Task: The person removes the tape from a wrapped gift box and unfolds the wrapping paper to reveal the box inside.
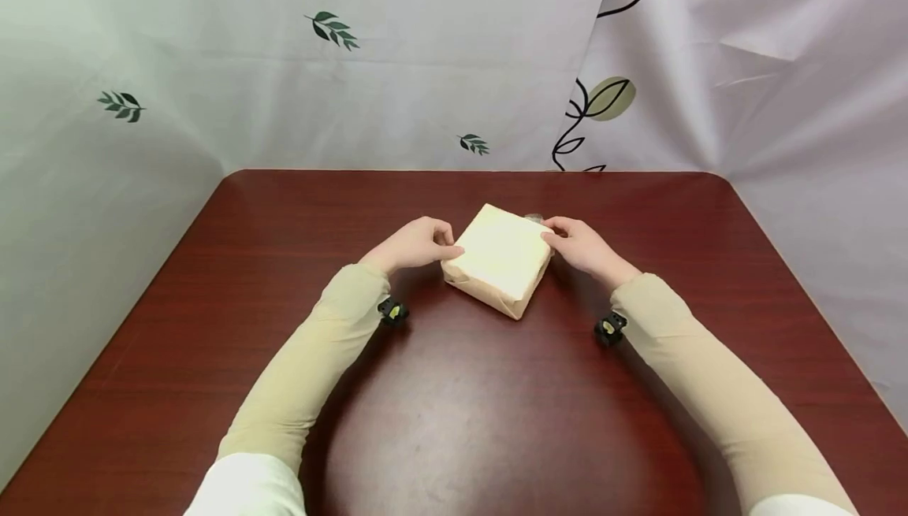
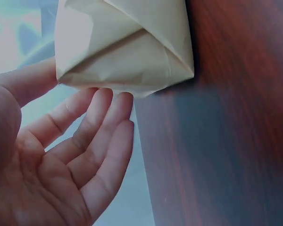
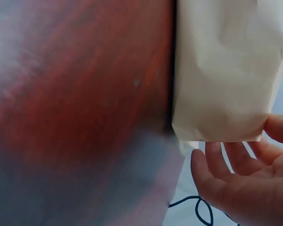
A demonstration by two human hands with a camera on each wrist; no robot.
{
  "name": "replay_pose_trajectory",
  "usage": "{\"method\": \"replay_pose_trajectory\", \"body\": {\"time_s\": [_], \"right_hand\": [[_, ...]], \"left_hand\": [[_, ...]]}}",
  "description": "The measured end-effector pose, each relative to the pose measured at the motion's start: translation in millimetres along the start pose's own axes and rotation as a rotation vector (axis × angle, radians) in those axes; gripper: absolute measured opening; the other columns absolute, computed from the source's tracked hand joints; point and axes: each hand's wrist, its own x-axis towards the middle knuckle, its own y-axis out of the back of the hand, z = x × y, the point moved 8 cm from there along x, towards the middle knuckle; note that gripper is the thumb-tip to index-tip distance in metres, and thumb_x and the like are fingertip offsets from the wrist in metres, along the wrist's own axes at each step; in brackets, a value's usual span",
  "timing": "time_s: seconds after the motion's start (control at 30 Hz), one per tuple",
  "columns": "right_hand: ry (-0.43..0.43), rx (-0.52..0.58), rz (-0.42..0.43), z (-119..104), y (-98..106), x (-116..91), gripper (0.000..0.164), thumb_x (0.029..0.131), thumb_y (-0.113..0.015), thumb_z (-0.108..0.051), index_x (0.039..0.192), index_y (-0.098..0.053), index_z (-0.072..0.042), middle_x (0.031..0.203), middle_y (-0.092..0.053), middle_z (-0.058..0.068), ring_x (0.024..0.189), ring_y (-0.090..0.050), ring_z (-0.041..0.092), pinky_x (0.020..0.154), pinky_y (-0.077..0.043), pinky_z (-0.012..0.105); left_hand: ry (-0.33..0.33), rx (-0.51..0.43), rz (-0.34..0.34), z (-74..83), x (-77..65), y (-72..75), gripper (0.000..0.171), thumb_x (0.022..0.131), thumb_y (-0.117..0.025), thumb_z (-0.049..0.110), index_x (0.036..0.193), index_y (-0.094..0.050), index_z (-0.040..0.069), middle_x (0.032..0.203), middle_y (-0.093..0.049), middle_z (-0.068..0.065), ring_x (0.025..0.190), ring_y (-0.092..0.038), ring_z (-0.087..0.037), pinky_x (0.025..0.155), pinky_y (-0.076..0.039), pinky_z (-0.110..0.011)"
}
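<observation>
A square box wrapped in pale cream paper (image 1: 502, 252) is on the dark red-brown table, turned with one corner toward me. My left hand (image 1: 417, 245) holds its left corner, thumb on the upper edge. In the left wrist view, the fingertips (image 2: 125, 101) meet the end with folded, overlapping paper flaps (image 2: 118, 52). On the far right corner, my right hand (image 1: 583, 248) grips with its thumb on top. The right wrist view shows its fingers bent behind the smooth paper side (image 3: 231, 94). A small translucent piece (image 1: 534, 217) shows behind the box, close to the right fingers.
The wooden table (image 1: 454, 413) has rounded far corners. White cloth with leaf prints (image 1: 397, 90) hangs behind it and along both sides. A small black camera sits at the left wrist (image 1: 393, 311), another at the right wrist (image 1: 610, 328).
</observation>
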Motion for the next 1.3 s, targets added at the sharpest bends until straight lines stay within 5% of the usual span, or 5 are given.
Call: {"method": "replay_pose_trajectory", "body": {"time_s": [0.27, 0.67, 0.8, 1.0, 1.3], "right_hand": [[0.030, 0.041, -0.117, -7, -3, 16, 0.035, 0.102, -0.043, -0.019, 0.132, -0.048, -0.002, 0.133, -0.050, 0.020, 0.116, -0.055, 0.031, 0.098, -0.044, 0.045], [0.033, -0.062, -0.099, -10, 0, 34, 0.032, 0.101, -0.045, -0.019, 0.130, -0.053, -0.007, 0.135, -0.049, 0.016, 0.119, -0.046, 0.029, 0.098, -0.039, 0.047], [0.040, -0.051, -0.131, -13, -2, 40, 0.032, 0.101, -0.044, -0.019, 0.129, -0.051, -0.006, 0.134, -0.048, 0.016, 0.121, -0.048, 0.030, 0.099, -0.041, 0.046], [0.034, -0.078, -0.158, -11, 1, 41, 0.032, 0.102, -0.043, -0.020, 0.129, -0.050, -0.005, 0.135, -0.048, 0.017, 0.123, -0.046, 0.030, 0.102, -0.038, 0.048], [0.030, -0.085, -0.158, -5, 5, 43, 0.034, 0.102, -0.042, -0.022, 0.132, -0.047, -0.005, 0.135, -0.048, 0.018, 0.124, -0.044, 0.032, 0.104, -0.035, 0.050]], "left_hand": [[0.051, -0.014, 0.003, -3.2, -16.4, -14.7, 0.031, 0.087, -0.066, 0.038, 0.071, -0.059, 0.012, 0.059, -0.041, 0.006, 0.057, -0.035, -0.012, 0.057, -0.032, -0.025], [0.055, 0.078, 0.067, 10.1, -26.0, -26.2, 0.036, 0.088, -0.062, 0.043, 0.068, -0.057, 0.013, 0.060, -0.044, 0.004, 0.061, -0.041, -0.013, 0.060, -0.034, -0.025], [0.074, 0.102, 0.111, 12.0, -25.6, -22.0, 0.042, 0.085, -0.066, 0.044, 0.089, -0.053, 0.004, 0.081, -0.049, -0.008, 0.070, -0.048, -0.020, 0.066, -0.041, -0.029], [0.031, 0.045, 0.187, 13.2, -8.3, -14.2, 0.084, 0.082, -0.072, 0.040, 0.144, -0.026, 0.008, 0.139, -0.028, -0.019, 0.125, -0.037, -0.035, 0.103, -0.037, -0.045], [-0.099, 0.021, 0.134, 17.9, 30.2, -14.6, 0.078, 0.083, -0.072, 0.034, 0.147, -0.032, 0.010, 0.146, -0.036, -0.013, 0.135, -0.031, -0.029, 0.109, -0.030, -0.041]]}}
